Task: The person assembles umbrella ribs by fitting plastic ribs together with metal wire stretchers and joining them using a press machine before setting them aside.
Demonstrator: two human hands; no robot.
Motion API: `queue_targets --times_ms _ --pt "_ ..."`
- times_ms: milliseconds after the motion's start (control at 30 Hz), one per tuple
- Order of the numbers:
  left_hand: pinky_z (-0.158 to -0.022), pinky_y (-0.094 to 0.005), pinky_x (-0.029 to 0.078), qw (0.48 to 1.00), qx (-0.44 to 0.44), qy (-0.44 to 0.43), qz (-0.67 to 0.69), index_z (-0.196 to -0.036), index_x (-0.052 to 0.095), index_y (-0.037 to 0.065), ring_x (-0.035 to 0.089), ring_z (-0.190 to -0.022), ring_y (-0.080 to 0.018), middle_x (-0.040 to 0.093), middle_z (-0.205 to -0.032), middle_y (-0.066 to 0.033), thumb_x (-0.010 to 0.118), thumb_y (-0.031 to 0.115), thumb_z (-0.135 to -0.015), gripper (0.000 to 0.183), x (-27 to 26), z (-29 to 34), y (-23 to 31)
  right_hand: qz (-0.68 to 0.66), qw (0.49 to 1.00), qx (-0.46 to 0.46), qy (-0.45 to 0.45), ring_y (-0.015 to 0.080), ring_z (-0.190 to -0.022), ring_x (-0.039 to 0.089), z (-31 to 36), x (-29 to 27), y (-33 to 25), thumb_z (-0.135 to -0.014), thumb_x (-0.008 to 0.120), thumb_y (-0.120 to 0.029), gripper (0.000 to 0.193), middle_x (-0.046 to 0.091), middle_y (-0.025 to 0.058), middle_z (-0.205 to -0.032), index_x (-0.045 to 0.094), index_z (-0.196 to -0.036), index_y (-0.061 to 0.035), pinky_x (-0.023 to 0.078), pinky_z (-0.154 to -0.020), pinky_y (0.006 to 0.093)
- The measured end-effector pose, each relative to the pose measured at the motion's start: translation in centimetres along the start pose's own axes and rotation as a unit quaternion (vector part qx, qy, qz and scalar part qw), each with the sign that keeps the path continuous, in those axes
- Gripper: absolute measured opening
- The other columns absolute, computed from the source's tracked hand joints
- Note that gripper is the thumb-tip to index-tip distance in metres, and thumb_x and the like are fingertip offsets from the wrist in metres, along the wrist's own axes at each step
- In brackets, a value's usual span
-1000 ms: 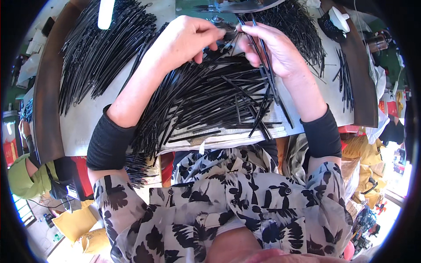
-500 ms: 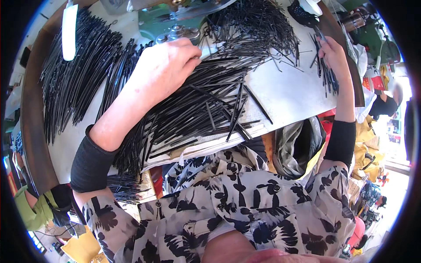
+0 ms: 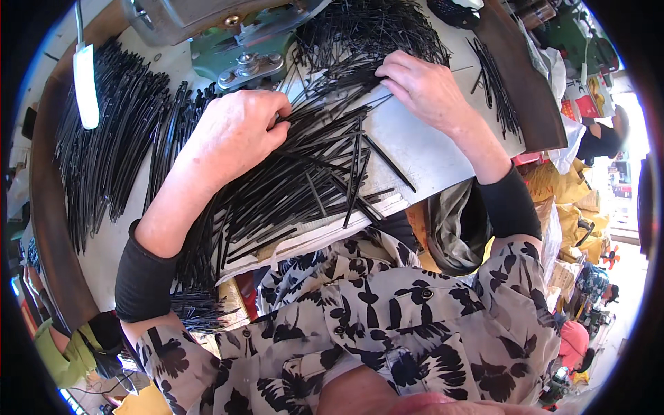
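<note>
Black strips [image 3: 304, 173] under both hands, green metal machine [image 3: 242, 59] just behind.

Head view, looking down — close overhead

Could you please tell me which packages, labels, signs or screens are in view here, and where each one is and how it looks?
Yellow bags: right of the worktable, below its edge, bulging, stacked sacks.
Red and white printed card: upper right, past the dark board, small and rectangular.
White strip light: upper left above the black rods, long and narrow; not a screen.
No screens show.
</note>
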State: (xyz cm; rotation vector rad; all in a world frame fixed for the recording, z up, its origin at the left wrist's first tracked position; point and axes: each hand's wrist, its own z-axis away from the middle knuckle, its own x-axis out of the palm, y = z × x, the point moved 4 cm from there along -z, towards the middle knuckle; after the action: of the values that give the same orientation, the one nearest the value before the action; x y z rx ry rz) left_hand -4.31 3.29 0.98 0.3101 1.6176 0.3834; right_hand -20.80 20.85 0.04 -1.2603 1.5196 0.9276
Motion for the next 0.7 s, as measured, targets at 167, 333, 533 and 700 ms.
queue_targets --times_ms 167,333,533,700 --pt "-0.065 -0.0356 0.047 0.999 0.024 0.040 0.027 -0.083 0.064 0.001 0.061 -0.072 -0.0303 0.062 -0.076 -0.0122 0.062 0.016 -0.078 0.016 0.2 0.2 -1.3 -0.033 0.999 0.012 0.000 0.0256 -0.079 0.061 -0.7 0.4 0.5 -0.081 0.058 -0.010 0.010 0.059 0.0040 -0.093 0.060 -0.090 -0.0055 0.050 -0.068 0.0340" --pt "-0.068 -0.0353 0.048 0.997 0.028 0.063 0.047 -0.086 0.066 0.000 0.061 -0.076 -0.0320 0.065 -0.083 -0.0144 0.060 0.017 -0.080 0.020 0.1 0.7 -2.1 -0.072 0.997 0.030 0.010 0.0269 -0.080 0.061 -1.3 0.2 0.0 -0.082 0.058 -0.006 0.009 0.061 0.0072 -0.090 0.060 -0.089 -0.0022 0.050 -0.069 0.0329" --pt "-0.063 -0.0305 0.048 0.989 -0.027 0.056 0.133 -0.095 0.065 0.000 0.062 -0.064 -0.0210 0.065 -0.074 -0.0121 0.057 0.014 -0.083 0.020 -0.4 1.0 -3.1 -0.099 0.993 0.008 0.062 0.0271 -0.077 0.063 -2.2 0.2 -1.2 -0.080 0.060 -0.004 0.011 0.064 0.0102 -0.089 0.063 -0.091 -0.0010 0.051 -0.067 0.0310" --pt "-0.043 -0.0182 0.036 0.938 -0.096 -0.043 0.329 -0.111 0.060 0.003 0.050 -0.050 -0.0046 0.061 -0.070 -0.0012 0.053 0.016 -0.087 0.028 -1.2 1.3 -3.7 -0.096 0.992 0.003 0.087 0.0247 -0.071 0.062 -3.6 0.0 -3.0 -0.080 0.061 -0.004 0.012 0.063 0.0100 -0.085 0.063 -0.091 -0.0001 0.050 -0.064 0.0296"
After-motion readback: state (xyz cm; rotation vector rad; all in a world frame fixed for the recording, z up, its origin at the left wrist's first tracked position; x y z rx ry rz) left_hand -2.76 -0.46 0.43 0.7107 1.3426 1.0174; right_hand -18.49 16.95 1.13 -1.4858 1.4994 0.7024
